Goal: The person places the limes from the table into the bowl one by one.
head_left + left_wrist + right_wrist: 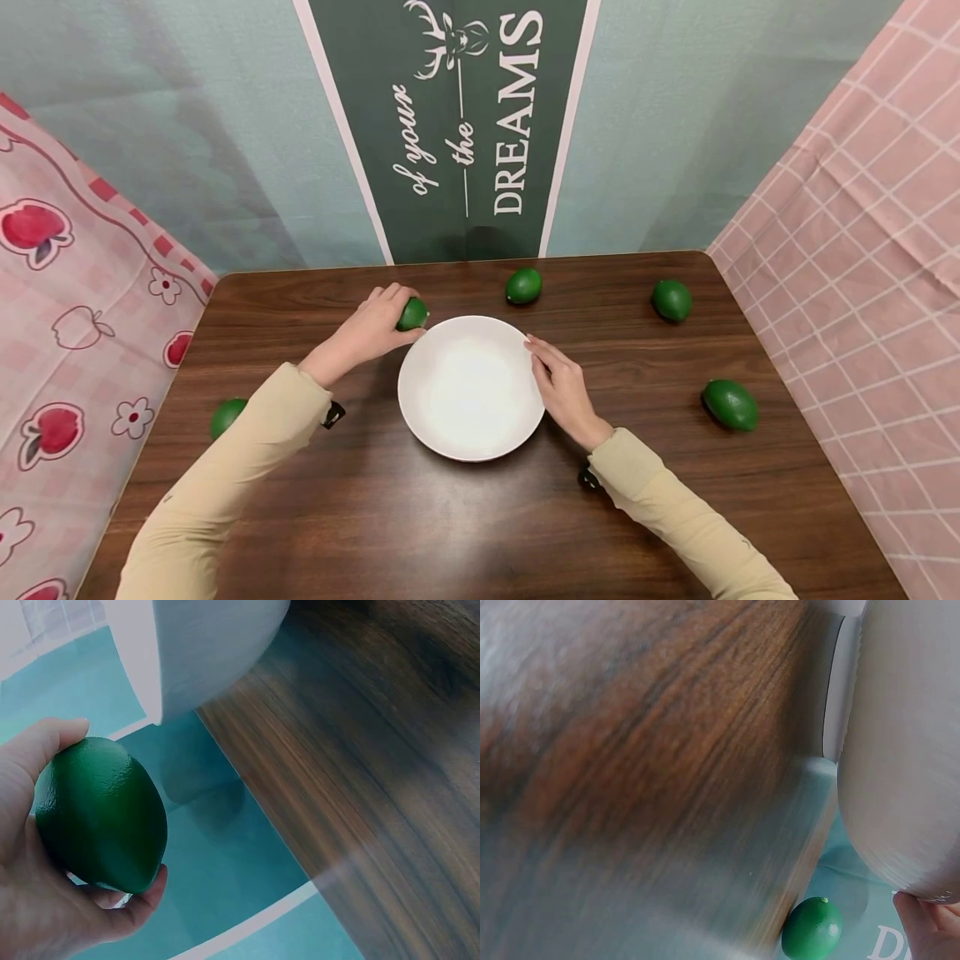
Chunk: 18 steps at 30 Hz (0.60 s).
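In the head view a white bowl [471, 392] stands in the middle of the brown table. My left hand [375, 323] holds a green lime [413, 314] just off the bowl's upper left rim; in the left wrist view thumb and fingers curl round the lime [105, 814]. On the bowl's right side my right hand [564, 392] grips the rim, with the thumb over the edge and the fingers along the outside. The right wrist view shows fingertips [909, 911] against the outer wall of the bowl [904, 750].
Behind the bowl lies a lime [523, 286]. Two others, one lime [671, 300] at the back right and one lime [731, 405] nearer, lie to the right. My left sleeve partly hides a lime [227, 417]. Curtains hang around the wooden table [420, 533].
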Each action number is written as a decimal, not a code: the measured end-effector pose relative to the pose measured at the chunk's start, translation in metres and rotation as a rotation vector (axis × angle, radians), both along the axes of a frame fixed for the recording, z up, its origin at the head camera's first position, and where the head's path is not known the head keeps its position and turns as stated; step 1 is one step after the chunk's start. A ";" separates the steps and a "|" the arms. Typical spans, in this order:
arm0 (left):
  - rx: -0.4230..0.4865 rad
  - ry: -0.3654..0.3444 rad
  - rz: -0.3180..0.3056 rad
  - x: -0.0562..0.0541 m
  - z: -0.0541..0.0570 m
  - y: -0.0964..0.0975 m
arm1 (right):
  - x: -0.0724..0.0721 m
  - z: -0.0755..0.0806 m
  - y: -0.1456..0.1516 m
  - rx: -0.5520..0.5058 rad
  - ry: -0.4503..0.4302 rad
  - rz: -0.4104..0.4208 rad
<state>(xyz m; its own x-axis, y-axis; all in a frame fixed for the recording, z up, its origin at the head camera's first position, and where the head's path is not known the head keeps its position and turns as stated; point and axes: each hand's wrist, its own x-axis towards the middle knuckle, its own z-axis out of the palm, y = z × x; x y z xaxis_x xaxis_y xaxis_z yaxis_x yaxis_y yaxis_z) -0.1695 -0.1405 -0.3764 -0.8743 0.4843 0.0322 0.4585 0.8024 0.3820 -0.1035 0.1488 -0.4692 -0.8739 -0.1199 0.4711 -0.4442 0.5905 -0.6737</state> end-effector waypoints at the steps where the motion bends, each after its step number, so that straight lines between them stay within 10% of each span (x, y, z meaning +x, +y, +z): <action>1: -0.003 -0.001 -0.002 0.000 0.000 0.001 | 0.000 0.000 0.000 0.000 -0.002 -0.001; 18: -0.041 -0.001 -0.103 0.002 0.008 0.018 | -0.005 0.005 -0.003 -0.002 -0.005 -0.005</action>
<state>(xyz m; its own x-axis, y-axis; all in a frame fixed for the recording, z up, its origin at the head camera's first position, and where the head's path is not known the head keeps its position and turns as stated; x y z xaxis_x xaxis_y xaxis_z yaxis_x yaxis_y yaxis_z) -0.1671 -0.1220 -0.3687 -0.8201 0.5722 0.0096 0.5388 0.7663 0.3501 -0.1080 0.1459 -0.4639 -0.8770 -0.1147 0.4666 -0.4376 0.5917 -0.6771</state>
